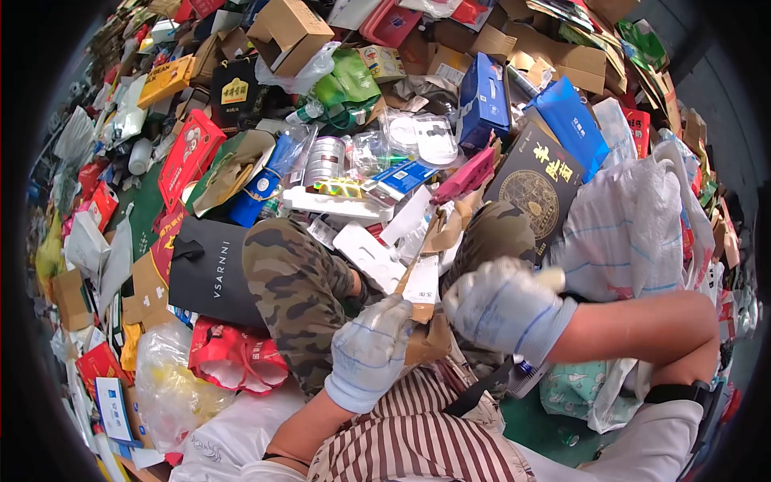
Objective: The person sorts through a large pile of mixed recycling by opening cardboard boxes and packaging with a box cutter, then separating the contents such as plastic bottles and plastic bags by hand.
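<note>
My left hand [371, 349], in a white work glove, is closed on a torn strip of brown cardboard [426, 341] in front of my lap. My right hand [507, 312], gloved too and slightly blurred, is clenched just right of the cardboard. From its fist pokes the pale rounded end of a handle [552, 279]; what the handle belongs to is hidden. Between my camouflage-clad knees lie a white card piece [422, 281] and a white molded tray [365, 249]. Striped cloth [401, 442] covers my lap.
Mixed packaging is heaped all around. A black paper bag [213, 269] stands by my left knee, and a dark box with gold print [536, 189] leans beyond my right knee. A white woven sack [622, 225] sits at the right. Cans [325, 161] lie ahead.
</note>
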Tool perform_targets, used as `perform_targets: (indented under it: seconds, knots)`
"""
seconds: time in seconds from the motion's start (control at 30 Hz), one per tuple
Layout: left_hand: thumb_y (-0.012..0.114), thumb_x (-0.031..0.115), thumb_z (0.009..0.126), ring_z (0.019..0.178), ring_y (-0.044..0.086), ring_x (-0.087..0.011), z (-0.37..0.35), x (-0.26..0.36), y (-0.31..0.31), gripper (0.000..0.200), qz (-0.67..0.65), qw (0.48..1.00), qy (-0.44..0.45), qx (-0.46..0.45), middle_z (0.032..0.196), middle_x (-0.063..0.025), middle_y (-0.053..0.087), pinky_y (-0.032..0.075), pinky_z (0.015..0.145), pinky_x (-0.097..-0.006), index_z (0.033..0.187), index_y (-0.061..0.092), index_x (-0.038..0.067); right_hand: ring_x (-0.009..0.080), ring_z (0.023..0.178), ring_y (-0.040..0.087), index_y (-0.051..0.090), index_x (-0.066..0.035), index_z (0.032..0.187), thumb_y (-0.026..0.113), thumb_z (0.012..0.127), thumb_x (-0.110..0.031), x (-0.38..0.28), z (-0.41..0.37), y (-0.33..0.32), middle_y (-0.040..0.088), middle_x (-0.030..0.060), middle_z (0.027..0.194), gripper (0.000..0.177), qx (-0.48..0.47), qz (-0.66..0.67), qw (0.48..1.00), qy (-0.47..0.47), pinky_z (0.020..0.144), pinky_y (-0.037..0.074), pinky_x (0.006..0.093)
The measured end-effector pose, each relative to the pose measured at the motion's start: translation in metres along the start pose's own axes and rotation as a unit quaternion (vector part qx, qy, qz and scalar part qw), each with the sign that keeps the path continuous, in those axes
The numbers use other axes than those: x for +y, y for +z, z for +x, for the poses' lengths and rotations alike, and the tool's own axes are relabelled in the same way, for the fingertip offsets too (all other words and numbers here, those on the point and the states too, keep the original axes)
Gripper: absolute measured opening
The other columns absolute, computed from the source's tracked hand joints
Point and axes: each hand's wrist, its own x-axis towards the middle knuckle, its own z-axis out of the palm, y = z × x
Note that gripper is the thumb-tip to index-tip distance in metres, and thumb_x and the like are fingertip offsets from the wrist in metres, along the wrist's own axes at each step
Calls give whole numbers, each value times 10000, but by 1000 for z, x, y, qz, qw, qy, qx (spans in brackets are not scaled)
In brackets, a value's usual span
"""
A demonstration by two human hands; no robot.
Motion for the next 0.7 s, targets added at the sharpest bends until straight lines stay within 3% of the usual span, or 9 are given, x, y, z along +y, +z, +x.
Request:
perform_targets:
  seconds: [0.07, 0.13, 0.27, 0.43, 0.47, 0.53, 0.63, 0.67, 0.7]
  knots:
    - [570, 111, 795, 861, 638, -303, 1, 4, -10, 205, 10, 1000, -3, -9, 969, -165, 637, 511, 728, -361, 980, 622, 38, 187, 594, 567, 552, -74, 781, 568, 705, -228, 25, 14, 22, 531, 28, 635, 173, 190, 0, 979, -79, 456, 404, 337]
    - [569, 110, 793, 860, 638, -306, 3, 1, -10, 207, 17, 1000, 13, -8, 968, -168, 637, 512, 730, -361, 981, 622, 39, 233, 634, 616, 578, -78, 803, 564, 730, -176, 37, 18, 9, 591, 61, 700, 123, 117, 8, 986, -119, 448, 447, 346]
    - [583, 92, 777, 813, 651, -290, -5, -7, -17, 201, -22, 998, -2, 61, 949, -173, 647, 518, 695, -336, 965, 628, 36, 231, 508, 607, 556, -105, 846, 554, 743, -178, 70, 38, 27, 570, 63, 676, 127, 171, -24, 970, -172, 348, 424, 336]
    - [585, 153, 810, 827, 653, -291, -13, -24, -27, 187, -74, 994, -7, 77, 951, -157, 652, 518, 704, -339, 957, 633, 47, 249, 570, 627, 551, -130, 855, 541, 770, -220, 88, 65, 18, 570, 51, 685, 124, 202, -16, 943, -265, 338, 431, 362]
    - [586, 156, 815, 820, 655, -289, -14, -25, -29, 178, -78, 993, -10, 90, 948, -156, 654, 519, 699, -334, 946, 636, 47, 256, 605, 633, 548, -131, 851, 538, 779, -237, 92, 76, 26, 571, 47, 687, 128, 219, -22, 937, -272, 384, 464, 371]
    - [590, 163, 824, 808, 657, -288, -17, -26, -31, 166, -96, 990, -6, 103, 947, -156, 656, 519, 691, -327, 932, 638, 48, 279, 649, 646, 551, -121, 857, 533, 791, -234, 115, 97, 42, 587, 72, 711, 132, 185, -40, 966, -175, 454, 498, 384]
    - [583, 168, 858, 807, 657, -267, -26, -27, -31, 156, -136, 984, -6, 114, 936, -152, 657, 515, 702, -311, 940, 631, 45, 293, 687, 654, 557, -107, 848, 535, 803, -229, 123, 90, 17, 605, 89, 730, 132, 38, -50, 993, -97, 504, 512, 397]
    - [578, 163, 865, 811, 656, -259, -25, -31, -29, 151, -161, 978, -35, 127, 929, -150, 656, 513, 707, -310, 940, 630, 42, 216, 637, 635, 538, -128, 797, 544, 810, -343, 117, 87, 14, 586, 27, 702, 215, 57, -82, 994, -47, 516, 506, 357]
    - [572, 157, 872, 816, 655, -251, -25, -35, -25, 147, -187, 970, -64, 140, 922, -148, 656, 511, 713, -308, 940, 629, 39, 220, 633, 635, 547, -127, 802, 554, 808, -325, 119, 86, 19, 589, 29, 698, 198, 76, -73, 993, -44, 524, 503, 350]
